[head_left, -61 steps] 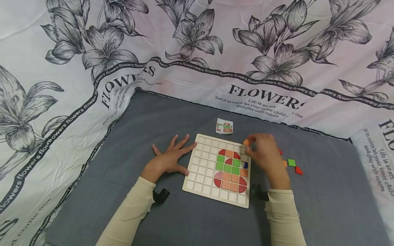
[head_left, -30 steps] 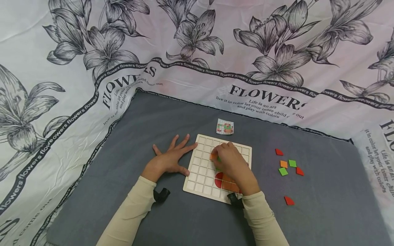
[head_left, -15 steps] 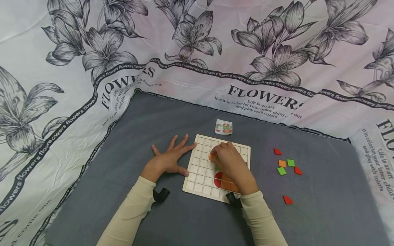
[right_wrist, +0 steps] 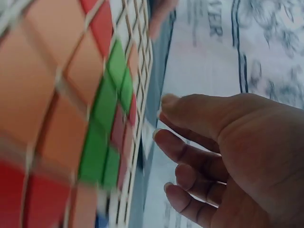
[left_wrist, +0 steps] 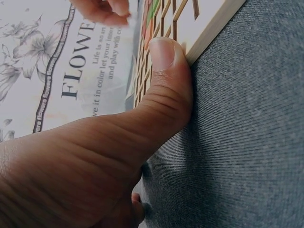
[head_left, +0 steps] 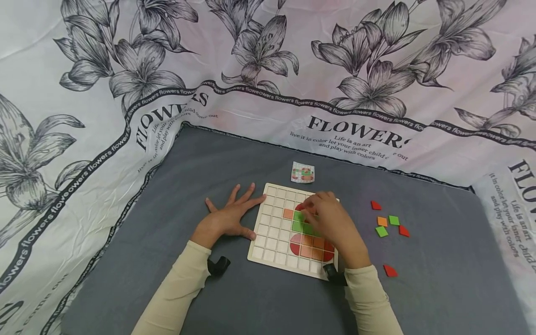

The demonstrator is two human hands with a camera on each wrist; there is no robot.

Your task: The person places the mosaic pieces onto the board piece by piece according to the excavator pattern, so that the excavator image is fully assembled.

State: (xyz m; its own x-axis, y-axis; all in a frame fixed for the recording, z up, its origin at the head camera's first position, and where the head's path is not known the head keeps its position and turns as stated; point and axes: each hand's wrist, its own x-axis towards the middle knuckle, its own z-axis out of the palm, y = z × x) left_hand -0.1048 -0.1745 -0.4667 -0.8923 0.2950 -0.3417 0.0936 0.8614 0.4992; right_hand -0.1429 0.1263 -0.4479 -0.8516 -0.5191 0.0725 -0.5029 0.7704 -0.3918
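The right hand (head_left: 332,225), fingers loosely curled and holding nothing, hovers over the white gridded wooden board (head_left: 272,232); the loose coloured tiles (head_left: 387,223) lie beyond the board's right edge. The left hand (head_left: 228,216), spread flat, braces the board's left edge.

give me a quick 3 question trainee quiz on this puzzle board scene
1. True or false: the left hand lies flat, with its thumb against the grid board's edge.
2. Which hand is over the board's coloured tiles? A) left B) right C) neither
3. Fill in: the lone orange tile in the grid sits just left of a ___ tile.

Key: 1 true. 2 B, the right hand. 3 green.
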